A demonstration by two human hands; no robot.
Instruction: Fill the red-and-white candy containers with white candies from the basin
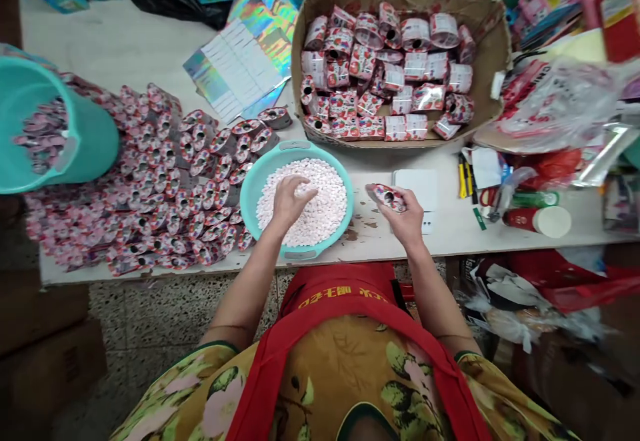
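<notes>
Head view: over the white pellets (323, 221) in the turquoise basin (248, 198), my left hand (289, 202) is curving loosely, thumb standing apart from the fingers; whether its palm is holding pellets, I cannot tell. My right hand (409, 220) is gripping a printed packet (381, 192), right of the basin and by a flat white device (423, 181), its dark round opening (389, 197) facing up. Good handling, I think, is asking for light finger pressure, so the walls aren't buckling and the opening isn't tipping.
</notes>
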